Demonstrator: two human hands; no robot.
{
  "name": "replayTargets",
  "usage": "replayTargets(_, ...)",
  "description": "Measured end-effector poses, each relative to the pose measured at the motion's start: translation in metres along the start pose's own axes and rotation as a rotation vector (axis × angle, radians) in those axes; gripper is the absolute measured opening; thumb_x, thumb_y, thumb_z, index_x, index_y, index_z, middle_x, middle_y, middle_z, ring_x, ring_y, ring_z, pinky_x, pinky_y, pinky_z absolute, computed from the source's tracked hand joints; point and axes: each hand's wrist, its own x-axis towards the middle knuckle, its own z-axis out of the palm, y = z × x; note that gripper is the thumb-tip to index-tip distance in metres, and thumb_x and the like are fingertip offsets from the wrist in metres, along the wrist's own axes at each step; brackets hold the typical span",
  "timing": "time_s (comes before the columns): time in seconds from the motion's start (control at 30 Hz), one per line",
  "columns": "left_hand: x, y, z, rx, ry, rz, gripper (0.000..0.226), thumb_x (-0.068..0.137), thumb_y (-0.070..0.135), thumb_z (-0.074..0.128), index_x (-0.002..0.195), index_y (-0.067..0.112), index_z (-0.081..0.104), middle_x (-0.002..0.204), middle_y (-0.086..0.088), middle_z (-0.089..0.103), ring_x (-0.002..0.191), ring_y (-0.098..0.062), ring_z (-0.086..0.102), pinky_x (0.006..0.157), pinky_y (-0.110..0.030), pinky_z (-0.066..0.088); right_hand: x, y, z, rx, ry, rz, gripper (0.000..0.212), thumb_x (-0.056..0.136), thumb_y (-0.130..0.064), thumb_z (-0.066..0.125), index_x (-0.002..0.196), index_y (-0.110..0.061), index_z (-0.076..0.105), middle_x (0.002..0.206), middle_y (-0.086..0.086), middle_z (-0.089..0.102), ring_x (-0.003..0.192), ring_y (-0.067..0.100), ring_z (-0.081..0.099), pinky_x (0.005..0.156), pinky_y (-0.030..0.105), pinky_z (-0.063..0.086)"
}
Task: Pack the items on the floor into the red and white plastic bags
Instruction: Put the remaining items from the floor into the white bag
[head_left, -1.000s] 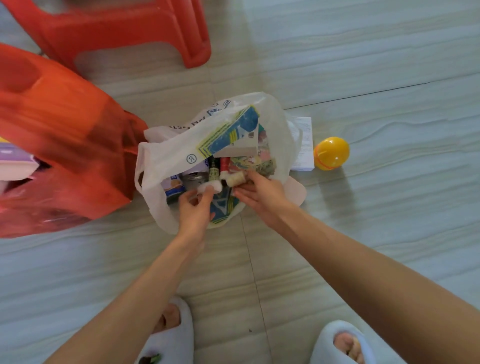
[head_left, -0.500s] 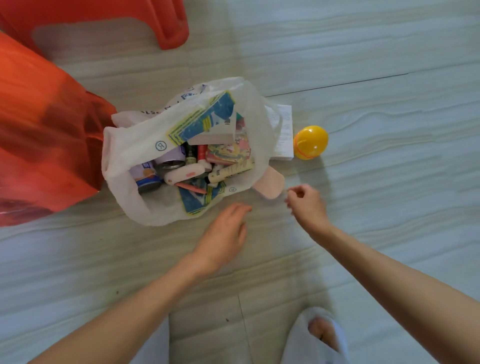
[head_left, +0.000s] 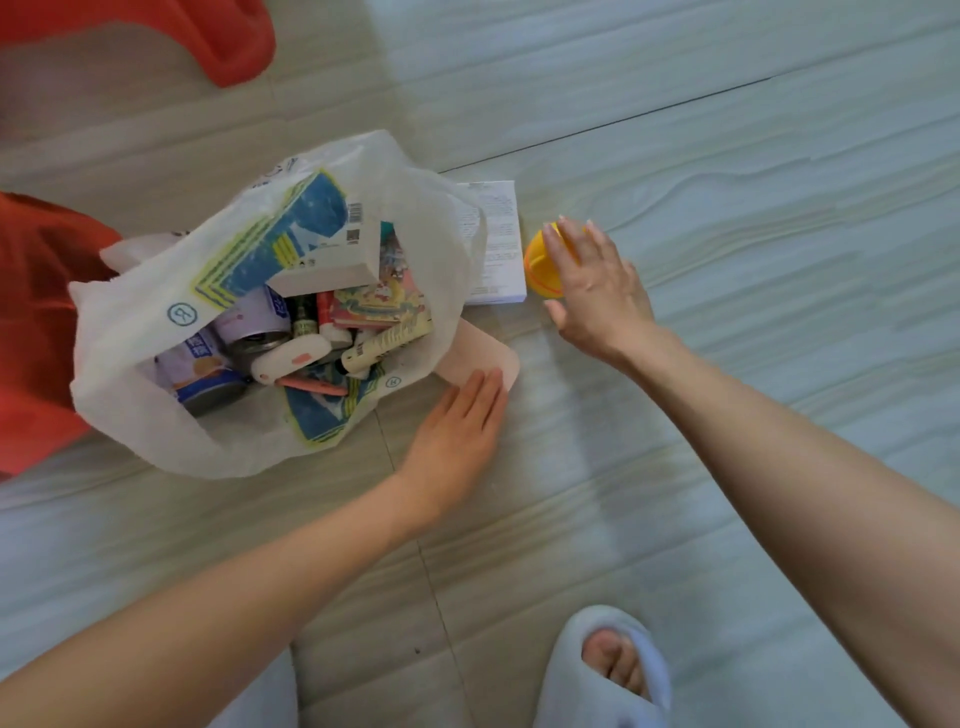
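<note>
One yellow ball (head_left: 540, 270) under right hand (head_left: 597, 291); fingers spread.

Bare forearms without sleeves, pale open-toed slipper (head_left: 605, 670) on one foot

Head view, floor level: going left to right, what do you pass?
Red plastic bag → white plastic bag full of items → left hand on the pink flat piece → white paper leaflet → yellow ball → right hand over it.
</note>
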Motion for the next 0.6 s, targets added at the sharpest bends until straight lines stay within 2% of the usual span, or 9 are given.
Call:
replayTargets(0.07,-0.009,0.004,0.003,0.036,0.005,0.08,0.059,0.065,0.002,0.026,0.108,0.002,0.066,0.114,-0.019,0.063,0.093,-0.034,0.066,0.073,-0.039,0.056,0.001,0.003,-0.005,-0.043,0.038,0.0,0.071,0.086,-0.022,0.06,0.145,-0.019,0.022,0.149,0.011,0.022,0.133,0.035,0.024,0.099,0.047,0.036)
replayTargets(0.13,-0.013,0.005,0.001,0.076,0.038,0.19,0.06,0.057,0.004,0.03,0.108,0.01,0.061,0.111,-0.014,0.058,0.086,-0.03,0.062,0.074,-0.039,0.047,-0.006,0.003,-0.004,-0.063,0.059,0.04,0.064,0.083,-0.025,0.063,0.139,-0.018,0.034,0.139,0.015,0.031,0.122,0.036,0.033,0.092,0.045,0.039)
replayTargets(0.23,-0.01,-0.009,0.006,0.091,0.128,0.151,0.075,0.046,0.001,0.043,0.119,0.019,0.047,0.123,-0.016,0.045,0.106,-0.035,0.047,0.085,-0.045,0.05,-0.025,0.003,0.008,0.019,0.029,0.098,0.065,0.08,-0.03,0.066,0.137,-0.018,0.035,0.135,0.015,0.034,0.12,0.036,0.034,0.09,0.044,0.042)
replayTargets(0.27,-0.008,-0.014,0.005,0.087,0.162,0.115,0.072,0.051,0.001,0.044,0.12,0.02,0.045,0.124,-0.017,0.042,0.11,-0.037,0.042,0.088,-0.048,0.048,-0.032,0.002,0.011,0.04,-0.006,0.096,0.067,0.081,-0.029,0.066,0.138,-0.018,0.033,0.136,0.015,0.033,0.121,0.036,0.034,0.091,0.044,0.042)
replayTargets(0.33,-0.005,-0.017,0.004,0.094,0.183,0.104,0.058,0.064,0.003,0.04,0.119,0.02,0.048,0.116,-0.019,0.049,0.103,-0.039,0.048,0.086,-0.049,0.048,-0.043,0.0,0.016,0.039,-0.085,0.067,0.068,0.082,-0.025,0.063,0.139,-0.018,0.029,0.136,0.015,0.033,0.121,0.037,0.034,0.091,0.045,0.043)
replayTargets(0.43,-0.011,-0.015,0.004,0.073,0.144,0.09,0.051,0.065,0.007,0.054,0.114,0.019,0.052,0.091,-0.015,0.059,0.079,-0.034,0.059,0.073,-0.04,0.051,-0.055,-0.008,0.022,-0.004,-0.148,0.011,0.067,0.082,-0.022,0.061,0.139,-0.018,0.027,0.135,0.015,0.031,0.12,0.036,0.034,0.091,0.044,0.043)
replayTargets(0.5,-0.02,-0.013,0.007,-0.019,0.073,0.053,0.066,0.055,0.014,0.074,0.115,0.021,0.047,0.088,-0.011,0.058,0.073,-0.03,0.059,0.063,-0.035,0.05,-0.061,-0.013,0.025,0.065,-0.162,0.047,0.067,0.079,-0.023,0.063,0.138,-0.02,0.03,0.134,0.015,0.034,0.119,0.036,0.035,0.092,0.041,0.042)
replayTargets(0.53,-0.028,-0.01,0.007,-0.083,0.01,0.026,0.073,0.054,0.019,0.078,0.118,0.022,0.043,0.092,-0.011,0.056,0.077,-0.029,0.059,0.064,-0.035,0.049,-0.063,-0.017,0.023,0.15,-0.165,0.107,0.068,0.078,-0.025,0.065,0.137,-0.02,0.033,0.132,0.016,0.036,0.119,0.036,0.036,0.094,0.039,0.04)
replayTargets(0.6,-0.048,-0.008,0.007,-0.206,-0.105,-0.063,0.072,0.067,0.032,0.072,0.129,0.023,0.035,0.111,-0.01,0.048,0.099,-0.029,0.052,0.079,-0.036,0.045,-0.065,-0.026,0.017,0.35,-0.154,0.253,0.068,0.074,-0.032,0.068,0.134,-0.02,0.038,0.128,0.017,0.041,0.118,0.036,0.042,0.098,0.037,0.038)
